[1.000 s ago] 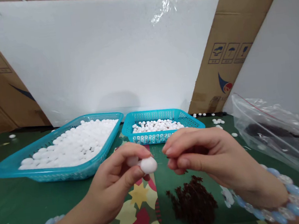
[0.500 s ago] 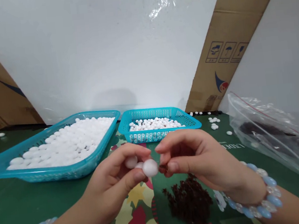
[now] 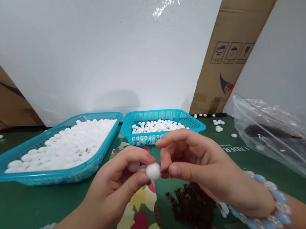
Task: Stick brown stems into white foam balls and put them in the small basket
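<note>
Between thumb and fingers my left hand [image 3: 119,182] grips a smooth white ball [image 3: 153,171], with other white balls partly hidden behind it in the same hand. My right hand [image 3: 204,165] is closed in a pinch on a small dark brown piece [image 3: 164,174], which meets the right side of the front ball. Fingertips hide most of this piece, so whether it goes into the ball cannot be told. Just below the right hand, a clump of dark reddish-brown, twiggy bits [image 3: 192,207] lies on the table.
A large blue basket [image 3: 66,174] heaped with white balls stands left. Behind my hands is a smaller blue basket [image 3: 142,140] of white balls with brown specks. Loose balls [image 3: 218,122] and a clear zip bag [image 3: 284,144] with dark contents lie right. A white board [image 3: 108,53] rises behind.
My right hand has closed in slightly leftward, bringing the brown piece against the white ball. My left hand keeps nearly the same place and hold.
</note>
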`<state>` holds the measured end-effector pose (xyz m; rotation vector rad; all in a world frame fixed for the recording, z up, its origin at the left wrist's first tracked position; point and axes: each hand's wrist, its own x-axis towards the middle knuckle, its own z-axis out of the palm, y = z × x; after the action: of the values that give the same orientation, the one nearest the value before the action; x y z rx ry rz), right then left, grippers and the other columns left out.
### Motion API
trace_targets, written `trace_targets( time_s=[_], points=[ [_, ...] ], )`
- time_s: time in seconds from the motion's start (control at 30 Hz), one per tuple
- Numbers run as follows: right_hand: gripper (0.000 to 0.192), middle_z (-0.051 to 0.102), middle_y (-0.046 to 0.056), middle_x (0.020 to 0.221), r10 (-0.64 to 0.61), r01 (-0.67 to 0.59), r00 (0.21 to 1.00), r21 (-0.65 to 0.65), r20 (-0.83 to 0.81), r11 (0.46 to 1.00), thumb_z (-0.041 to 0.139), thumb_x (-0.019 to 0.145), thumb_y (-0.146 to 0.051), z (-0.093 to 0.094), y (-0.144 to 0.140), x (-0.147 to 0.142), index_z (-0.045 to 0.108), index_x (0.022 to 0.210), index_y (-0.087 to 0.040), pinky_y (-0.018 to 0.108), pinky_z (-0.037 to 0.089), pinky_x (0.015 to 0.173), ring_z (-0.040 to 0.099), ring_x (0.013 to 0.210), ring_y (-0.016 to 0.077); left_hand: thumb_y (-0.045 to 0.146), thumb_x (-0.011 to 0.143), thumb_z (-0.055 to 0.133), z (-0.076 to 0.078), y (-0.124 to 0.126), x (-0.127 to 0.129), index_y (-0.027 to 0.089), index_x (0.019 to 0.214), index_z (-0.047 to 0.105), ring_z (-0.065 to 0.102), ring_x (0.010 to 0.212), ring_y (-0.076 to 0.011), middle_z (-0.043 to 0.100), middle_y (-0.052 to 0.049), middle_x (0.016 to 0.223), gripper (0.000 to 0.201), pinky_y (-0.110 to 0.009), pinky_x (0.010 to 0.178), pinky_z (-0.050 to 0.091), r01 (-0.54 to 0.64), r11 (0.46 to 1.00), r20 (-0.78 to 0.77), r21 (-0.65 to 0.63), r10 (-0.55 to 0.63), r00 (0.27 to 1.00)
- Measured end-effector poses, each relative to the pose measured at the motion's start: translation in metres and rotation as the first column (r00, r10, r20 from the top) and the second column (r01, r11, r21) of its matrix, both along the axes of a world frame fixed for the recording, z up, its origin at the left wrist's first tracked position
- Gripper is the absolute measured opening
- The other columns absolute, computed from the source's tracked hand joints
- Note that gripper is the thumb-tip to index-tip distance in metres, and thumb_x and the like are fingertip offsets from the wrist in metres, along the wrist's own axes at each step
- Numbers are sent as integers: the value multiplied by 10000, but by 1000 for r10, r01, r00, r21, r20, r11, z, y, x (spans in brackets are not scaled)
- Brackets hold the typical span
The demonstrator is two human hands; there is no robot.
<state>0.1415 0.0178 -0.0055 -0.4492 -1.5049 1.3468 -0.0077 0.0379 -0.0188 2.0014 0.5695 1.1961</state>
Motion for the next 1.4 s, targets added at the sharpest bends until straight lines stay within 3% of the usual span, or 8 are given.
trace_targets(
  time_s=[0.4, 0.63, 1.0, 1.23, 1.4],
  points=[
    [221, 441, -60, 582, -73, 70, 993, 31, 90, 997, 451, 626, -25, 1, 0, -1, 451, 761, -200, 132, 368, 499, 440, 542, 27, 163, 666, 457, -2, 0, 2, 272, 717, 505, 437, 533, -58, 462, 36, 602, 130, -107, 466, 396, -45, 997, -36, 58, 47, 998],
    [200, 429, -62, 580, -115, 112, 988, 38, 104, 993, 445, 616, -15, -2, -2, -3, 436, 731, -178, 122, 367, 525, 432, 543, 18, 171, 652, 476, -4, -3, 3, 263, 720, 525, 434, 532, -67, 476, 31, 595, 124, -123, 452, 387, -43, 999, -5, 5, 43, 999],
    [169, 401, -54, 621, 41, -42, 999, 21, 34, 999, 381, 661, -45, 0, -2, -2, 404, 757, -183, 133, 370, 555, 428, 565, 17, 176, 659, 481, -6, -3, 3, 282, 748, 524, 481, 560, -59, 516, 43, 640, 145, -127, 499, 415, 48, 989, 119, -143, -31, 992],
    [154, 417, -50, 625, 25, -28, 998, 64, 50, 998, 401, 657, -56, 0, -1, -2, 406, 758, -172, 150, 367, 563, 432, 583, 25, 287, 668, 433, -16, -3, 2, 201, 751, 552, 488, 631, -137, 528, -15, 596, 169, -233, 514, 417, -160, 958, 202, -238, 210, 957],
    [152, 410, -50, 621, 28, -30, 999, 57, 47, 998, 395, 656, -48, 0, -2, -2, 402, 752, -166, 156, 367, 559, 436, 584, 27, 305, 663, 426, -18, -5, 2, 210, 739, 551, 482, 632, -141, 515, -13, 577, 174, -234, 509, 413, -176, 949, 185, -260, 228, 956]
  ],
)
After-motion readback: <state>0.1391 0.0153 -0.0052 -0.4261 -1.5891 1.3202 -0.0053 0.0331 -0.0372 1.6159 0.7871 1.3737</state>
